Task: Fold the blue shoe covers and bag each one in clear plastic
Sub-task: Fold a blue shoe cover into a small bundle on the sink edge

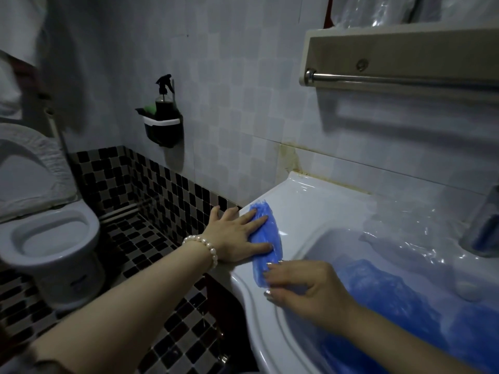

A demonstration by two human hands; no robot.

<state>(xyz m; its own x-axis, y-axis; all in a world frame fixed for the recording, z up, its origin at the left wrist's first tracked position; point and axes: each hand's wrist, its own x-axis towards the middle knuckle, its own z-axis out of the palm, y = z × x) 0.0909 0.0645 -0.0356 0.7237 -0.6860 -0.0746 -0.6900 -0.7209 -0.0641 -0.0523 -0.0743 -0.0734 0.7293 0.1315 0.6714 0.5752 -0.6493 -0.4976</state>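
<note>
Shoe cover (266, 238) lies under both hands.

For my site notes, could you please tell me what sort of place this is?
Most likely a small home bathroom: a toilet stands at the left, a white ceramic sink at the right, and a towel rail hangs on the tiled wall.

A folded blue shoe cover (266, 240) lies flat as a long, narrow, crinkled strip on the left rim of the white sink (302, 201), running from the back edge toward the front edge. More blue shoe covers (405, 300) sit heaped loosely in the basin, under crumpled clear plastic (399, 228).
</note>
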